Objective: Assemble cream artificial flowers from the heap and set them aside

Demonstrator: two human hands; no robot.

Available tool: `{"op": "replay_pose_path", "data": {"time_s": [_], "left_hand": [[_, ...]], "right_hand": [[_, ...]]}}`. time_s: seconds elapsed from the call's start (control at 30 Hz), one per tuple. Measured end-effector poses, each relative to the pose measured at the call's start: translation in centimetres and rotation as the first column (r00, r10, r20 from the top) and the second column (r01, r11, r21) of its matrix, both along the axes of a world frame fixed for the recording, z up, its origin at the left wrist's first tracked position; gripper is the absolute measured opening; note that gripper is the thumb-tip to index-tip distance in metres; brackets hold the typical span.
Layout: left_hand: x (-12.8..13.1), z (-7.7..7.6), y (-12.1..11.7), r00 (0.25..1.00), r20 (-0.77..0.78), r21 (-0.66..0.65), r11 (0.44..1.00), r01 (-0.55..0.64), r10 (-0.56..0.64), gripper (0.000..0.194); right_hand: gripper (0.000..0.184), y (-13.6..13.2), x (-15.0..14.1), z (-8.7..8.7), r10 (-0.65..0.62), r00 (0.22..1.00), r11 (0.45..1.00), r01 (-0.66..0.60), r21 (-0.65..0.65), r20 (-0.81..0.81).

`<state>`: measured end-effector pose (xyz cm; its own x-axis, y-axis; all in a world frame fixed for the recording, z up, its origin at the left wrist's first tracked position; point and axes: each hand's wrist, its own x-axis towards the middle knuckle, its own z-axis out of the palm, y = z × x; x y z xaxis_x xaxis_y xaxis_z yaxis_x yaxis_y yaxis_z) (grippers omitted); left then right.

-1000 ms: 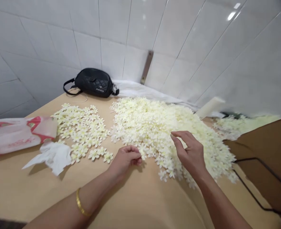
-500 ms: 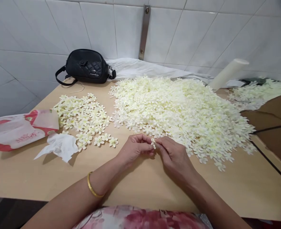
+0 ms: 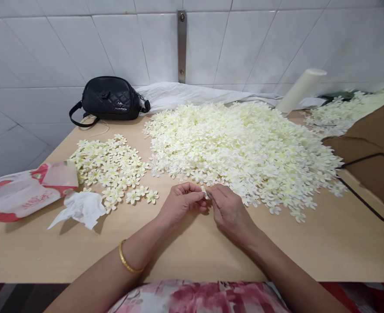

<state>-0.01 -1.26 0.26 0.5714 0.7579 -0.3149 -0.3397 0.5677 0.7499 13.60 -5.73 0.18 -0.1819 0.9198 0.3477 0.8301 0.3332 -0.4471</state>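
Observation:
My left hand and my right hand meet over the bare tabletop, their fingertips pinching a small cream artificial flower, which is mostly hidden by my fingers. Just beyond my right hand lies a large heap of cream artificial flowers. To the left of my left hand, a thinner spread of similar flowers lies in a single loose layer. A gold bangle circles my left wrist.
A light wooden table bears a crumpled tissue, a red-and-white plastic bag and a black quilted bag. Behind lie white cloth and a cream cylinder. More flowers, cardboard and black wire sit right.
My hands have come together from apart above the heap's edge and now pinch a small flower. The view has swung level, and the hands have shifted slightly toward each other since the middle frame.

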Motion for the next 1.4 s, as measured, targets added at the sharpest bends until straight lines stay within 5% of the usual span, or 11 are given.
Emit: {"op": "replay_pose_path", "data": {"time_s": [0.17,0.37,0.7,0.83,0.97,1.07,1.17,1.27,1.4], "left_hand": [[0.1,-0.1,0.0,1.000,-0.015,0.008,1.000,-0.001,0.001,0.010],[-0.1,0.3,0.0,0.997,-0.079,0.018,1.000,0.002,-0.001,0.008],[0.0,0.5,0.1,0.988,-0.146,0.041,0.998,-0.045,0.051,0.008],[0.1,0.5,0.2,0.986,-0.152,0.038,0.997,-0.066,0.071,0.008],[0.1,0.6,0.2,0.986,-0.148,0.022,0.997,-0.072,0.074,0.009],[0.1,0.6,0.2,0.985,-0.150,0.014,0.996,-0.084,0.085,0.009],[0.1,0.5,0.3,0.986,-0.134,0.017,0.995,-0.096,0.097,0.010],[0.1,0.5,0.2,0.988,-0.115,0.018,0.995,-0.100,0.101,0.009],[0.0,0.5,0.1,0.997,-0.046,0.001,0.998,-0.058,0.058,0.008]], "right_hand": [[0.026,0.0,0.1,-0.1,0.027,1.000,0.999,-0.027,0.018,-0.015],[0.020,0.0,0.5,0.2,0.005,0.976,0.993,-0.030,-0.112,-0.218],[0.022,0.0,1.0,1.3,-0.163,0.911,0.975,0.089,-0.203,-0.380],[0.018,0.8,3.3,3.0,-0.232,0.937,0.972,0.237,-0.015,-0.263],[0.016,4.1,7.3,4.8,-0.391,0.919,0.874,0.352,0.335,0.055],[0.013,6.1,9.0,5.4,-0.448,0.871,0.846,0.341,0.409,0.201],[0.012,5.4,7.5,5.4,-0.379,0.921,0.880,0.328,0.345,0.090],[0.009,2.7,4.1,4.7,-0.172,0.979,0.976,0.185,0.114,-0.112],[0.010,0.3,1.0,3.3,-0.049,0.973,0.994,0.026,-0.102,-0.225]]}}
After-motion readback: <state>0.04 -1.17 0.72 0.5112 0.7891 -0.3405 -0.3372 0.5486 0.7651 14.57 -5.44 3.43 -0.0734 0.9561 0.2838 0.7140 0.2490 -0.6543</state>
